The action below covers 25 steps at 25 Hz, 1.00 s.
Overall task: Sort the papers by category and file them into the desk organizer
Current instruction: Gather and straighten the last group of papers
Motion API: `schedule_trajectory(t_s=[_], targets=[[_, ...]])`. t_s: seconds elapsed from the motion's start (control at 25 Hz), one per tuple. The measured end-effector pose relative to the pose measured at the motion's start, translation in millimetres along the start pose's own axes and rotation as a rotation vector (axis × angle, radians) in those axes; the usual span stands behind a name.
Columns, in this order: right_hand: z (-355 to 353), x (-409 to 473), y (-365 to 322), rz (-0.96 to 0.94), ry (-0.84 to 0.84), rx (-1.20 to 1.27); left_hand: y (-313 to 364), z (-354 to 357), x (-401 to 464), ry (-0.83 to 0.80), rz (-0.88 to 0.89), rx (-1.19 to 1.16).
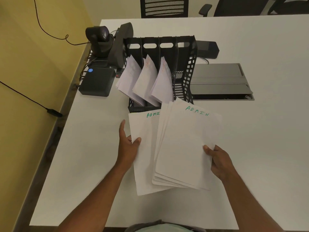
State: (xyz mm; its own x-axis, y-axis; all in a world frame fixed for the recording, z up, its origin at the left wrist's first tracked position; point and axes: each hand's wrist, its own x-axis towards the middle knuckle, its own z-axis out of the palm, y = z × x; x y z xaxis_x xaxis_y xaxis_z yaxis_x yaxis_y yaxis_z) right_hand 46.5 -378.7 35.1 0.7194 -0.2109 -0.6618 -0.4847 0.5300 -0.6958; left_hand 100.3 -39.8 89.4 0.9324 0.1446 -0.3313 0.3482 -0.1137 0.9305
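A black mesh desk organizer (189,71) stands at the back of the white desk (250,148). Its three left slots each hold white papers (145,81), and the rightmost slot looks empty. My right hand (217,160) grips the right edge of a fanned stack of white sheets (185,148) whose top one reads "ADMIN" in green. My left hand (127,144) pinches the left edge of a single "ADMIN" sheet (143,158) lying partly under that stack. Both sets of papers sit just in front of the organizer.
A black webcam (100,39) and a black box (97,82) with cables sit left of the organizer. A grey cable hatch (220,81) is set into the desk on the right. Office chairs (164,6) stand behind the desk. A yellow wall runs along the left.
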Motion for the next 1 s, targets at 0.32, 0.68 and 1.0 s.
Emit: schedule_trajectory(t_s=[0.32, 0.68, 1.0], targets=[[16, -6, 7, -0.038, -0.067, -0.044, 0, 16, -9, -0.161, -0.064, -0.088], [7, -8, 2, -0.086, -0.027, -0.133, -4, 12, -4, 0.03, -0.056, 0.01], [-8, -4, -17, -0.114, -0.049, -0.067, 2, 3, 0, -0.123, 0.114, 0.066]])
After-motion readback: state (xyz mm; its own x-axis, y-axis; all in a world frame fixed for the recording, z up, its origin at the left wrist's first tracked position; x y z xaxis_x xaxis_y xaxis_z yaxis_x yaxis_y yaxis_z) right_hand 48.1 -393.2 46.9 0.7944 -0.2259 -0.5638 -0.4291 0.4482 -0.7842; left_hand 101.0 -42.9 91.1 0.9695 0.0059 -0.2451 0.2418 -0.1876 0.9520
